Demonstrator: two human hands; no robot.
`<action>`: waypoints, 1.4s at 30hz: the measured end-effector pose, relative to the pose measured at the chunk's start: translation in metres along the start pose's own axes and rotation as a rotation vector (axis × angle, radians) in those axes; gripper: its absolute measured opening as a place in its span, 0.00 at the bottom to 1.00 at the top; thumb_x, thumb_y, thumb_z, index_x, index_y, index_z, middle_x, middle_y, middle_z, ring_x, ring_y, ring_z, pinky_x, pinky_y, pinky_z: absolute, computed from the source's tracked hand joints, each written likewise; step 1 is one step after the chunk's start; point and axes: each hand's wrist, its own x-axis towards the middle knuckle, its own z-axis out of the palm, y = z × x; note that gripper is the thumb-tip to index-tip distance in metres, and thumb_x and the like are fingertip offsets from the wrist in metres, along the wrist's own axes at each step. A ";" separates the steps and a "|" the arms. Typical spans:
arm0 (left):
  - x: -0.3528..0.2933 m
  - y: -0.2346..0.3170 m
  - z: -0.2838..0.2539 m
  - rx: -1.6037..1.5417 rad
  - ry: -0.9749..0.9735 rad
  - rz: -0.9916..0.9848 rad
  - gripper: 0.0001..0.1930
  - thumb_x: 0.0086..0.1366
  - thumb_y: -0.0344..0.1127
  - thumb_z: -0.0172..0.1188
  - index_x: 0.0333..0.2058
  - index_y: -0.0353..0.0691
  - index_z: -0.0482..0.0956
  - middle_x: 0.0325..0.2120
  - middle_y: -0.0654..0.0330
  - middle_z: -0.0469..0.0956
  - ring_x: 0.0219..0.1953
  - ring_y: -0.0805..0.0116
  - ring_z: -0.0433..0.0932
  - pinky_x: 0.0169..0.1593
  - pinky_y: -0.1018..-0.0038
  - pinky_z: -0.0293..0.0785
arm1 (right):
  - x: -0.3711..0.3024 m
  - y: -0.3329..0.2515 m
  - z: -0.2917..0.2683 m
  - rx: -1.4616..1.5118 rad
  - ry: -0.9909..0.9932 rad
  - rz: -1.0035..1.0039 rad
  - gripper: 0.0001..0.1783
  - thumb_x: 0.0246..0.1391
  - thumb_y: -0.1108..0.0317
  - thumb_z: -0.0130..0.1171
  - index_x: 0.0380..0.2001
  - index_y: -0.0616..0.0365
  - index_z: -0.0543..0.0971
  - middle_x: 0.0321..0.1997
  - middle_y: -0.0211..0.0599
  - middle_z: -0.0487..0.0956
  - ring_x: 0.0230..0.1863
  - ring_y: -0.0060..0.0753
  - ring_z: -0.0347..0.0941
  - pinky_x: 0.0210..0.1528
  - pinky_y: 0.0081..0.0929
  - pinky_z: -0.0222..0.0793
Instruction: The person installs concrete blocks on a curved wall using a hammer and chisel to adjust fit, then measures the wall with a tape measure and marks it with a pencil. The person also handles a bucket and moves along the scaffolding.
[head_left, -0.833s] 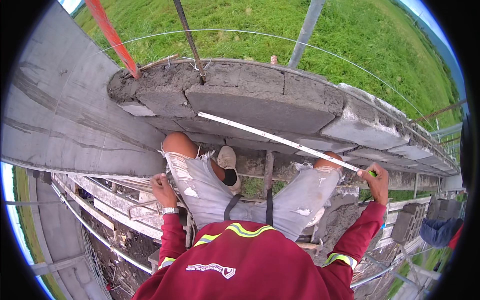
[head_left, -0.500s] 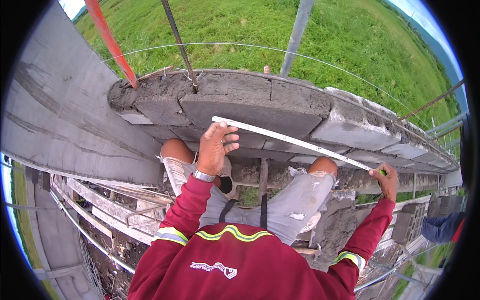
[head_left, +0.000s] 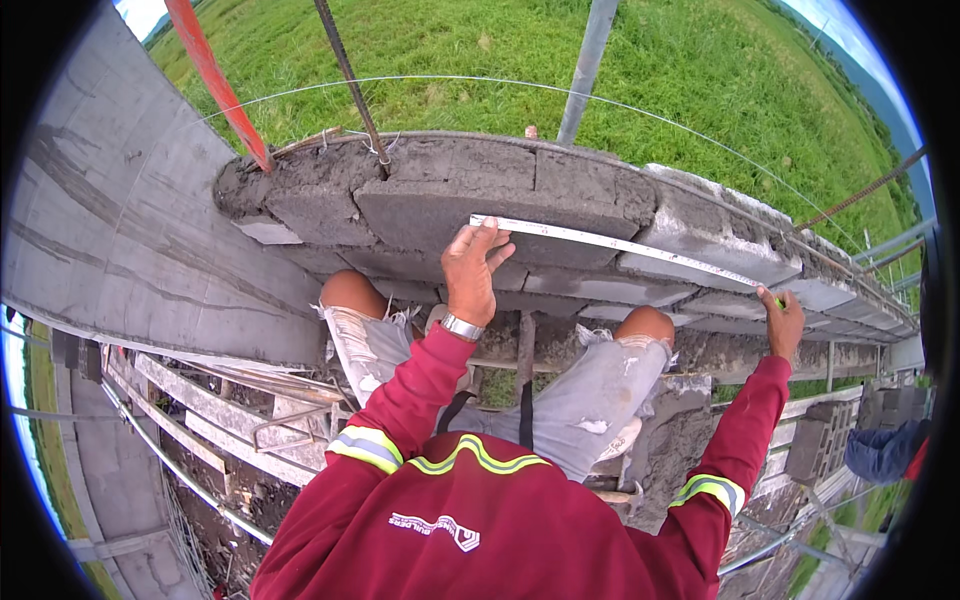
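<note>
A white tape measure blade (head_left: pixel 620 246) stretches between my hands along the near face of the concrete block wall (head_left: pixel 420 212). My left hand (head_left: pixel 471 272), with a metal watch on its wrist, pinches the blade's free end between thumb and finger; the other fingers are partly spread. Farther right, my right hand (head_left: pixel 784 324) is closed around the tape's other end, where a bit of green shows. Most of what lies inside that palm is hidden. The blade passes in front of a large grey block and a paler one.
A smooth concrete column (head_left: pixel 150 200) rises at left. A red pole (head_left: pixel 215 80), a rebar (head_left: pixel 350 85) and a grey pipe (head_left: pixel 588 70) stand along the wall. A thin string (head_left: pixel 450 78) runs across. Scaffold planks (head_left: pixel 220 420) lie below left; another person's blue-clothed leg (head_left: pixel 880 455) shows at right.
Both hands have moved toward the wall, carrying the tape with them. My left hand has also shifted right, and the blade between the hands is shorter and closer to the wall's upper blocks.
</note>
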 end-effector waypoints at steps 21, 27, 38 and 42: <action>0.011 -0.006 -0.010 0.080 -0.057 0.031 0.20 0.77 0.48 0.64 0.53 0.36 0.77 0.50 0.52 0.81 0.56 0.59 0.80 0.64 0.57 0.78 | 0.002 -0.032 0.031 -0.006 0.154 0.190 0.32 0.50 0.35 0.74 0.29 0.58 0.81 0.32 0.50 0.84 0.39 0.60 0.81 0.41 0.54 0.70; 0.009 -0.007 -0.011 0.068 -0.061 0.054 0.21 0.77 0.46 0.64 0.55 0.34 0.75 0.48 0.53 0.80 0.54 0.61 0.80 0.63 0.58 0.78 | 0.001 -0.031 0.033 -0.020 0.148 0.160 0.29 0.52 0.38 0.74 0.32 0.56 0.84 0.35 0.49 0.85 0.42 0.60 0.81 0.44 0.55 0.72; 0.020 -0.010 -0.012 0.036 -0.037 0.042 0.18 0.76 0.45 0.65 0.53 0.36 0.77 0.46 0.52 0.82 0.53 0.59 0.81 0.64 0.57 0.79 | 0.002 -0.023 0.038 -0.067 0.170 0.034 0.26 0.55 0.40 0.72 0.34 0.54 0.86 0.37 0.45 0.85 0.43 0.57 0.81 0.46 0.54 0.73; 0.021 -0.010 -0.013 0.029 -0.012 0.040 0.17 0.77 0.44 0.65 0.52 0.36 0.78 0.46 0.52 0.82 0.54 0.58 0.81 0.65 0.56 0.79 | -0.006 -0.032 0.041 -0.038 0.139 0.035 0.24 0.55 0.43 0.73 0.32 0.55 0.86 0.37 0.46 0.85 0.44 0.59 0.81 0.46 0.54 0.73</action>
